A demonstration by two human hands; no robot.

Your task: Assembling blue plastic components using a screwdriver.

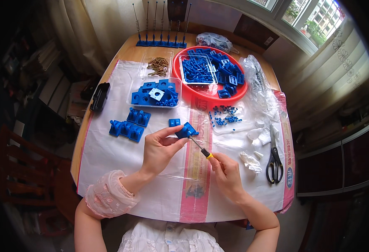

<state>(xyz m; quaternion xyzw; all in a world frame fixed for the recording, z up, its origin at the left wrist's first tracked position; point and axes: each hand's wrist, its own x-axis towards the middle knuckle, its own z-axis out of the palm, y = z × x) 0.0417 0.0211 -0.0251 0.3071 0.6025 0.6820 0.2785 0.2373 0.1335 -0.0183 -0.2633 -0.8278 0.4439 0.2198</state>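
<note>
Pinched in the left hand (159, 147), a blue plastic part (187, 130) is met by a screwdriver (201, 148); its handle is hidden, clenched inside the right hand (225, 172).

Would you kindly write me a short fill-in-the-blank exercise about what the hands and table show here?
1. The left hand holds a small ____ plastic part.
2. The right hand holds a ____ against that part.
3. The scissors lie to the person's ____ of the hands.
4. The round tray is ____.

Missing words: blue; screwdriver; right; red
</note>
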